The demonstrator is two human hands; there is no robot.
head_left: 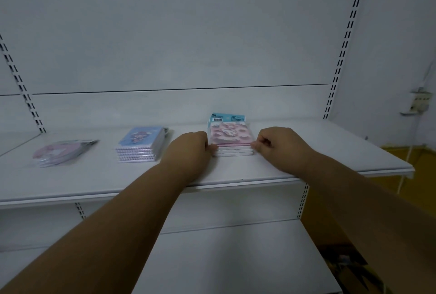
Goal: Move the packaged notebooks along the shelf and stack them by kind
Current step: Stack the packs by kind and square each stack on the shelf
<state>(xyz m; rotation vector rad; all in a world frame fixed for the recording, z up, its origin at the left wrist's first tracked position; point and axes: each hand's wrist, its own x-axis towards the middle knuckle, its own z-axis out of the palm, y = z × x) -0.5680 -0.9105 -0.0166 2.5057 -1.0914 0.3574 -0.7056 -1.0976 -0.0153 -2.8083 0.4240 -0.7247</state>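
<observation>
I've got the pink stack (232, 145) squeezed between both hands on the shelf (330, 152), just right of centre. My left hand (188, 149) sits at its 9 o'clock edge, fingers curled against the side of the pile; my right hand (273, 142) is at 3 o'clock, fingertips pinching the top edges. So both grips are closed on the stack, one per side.

These feel like they'll be light and fairly stiff, but the plastic wrap looks slick, so the packs could slide over each other if I lift from the top alone. Best hold is low on both sides, pressing inward, so the whole pile moves as one.

Looks: four or so square packs, top cover pink with white cloud shapes, white edges below. Behind it at 12 o'clock a blue pack (227, 117) shows a barcode; whether it leans or lies flat I can't tell.

Out at 9 o'clock, well apart, sits the blue stack (141, 146), with spiral-bound edges. Further left lie the round pink packs (62, 152), glossy in their wrap.
</observation>
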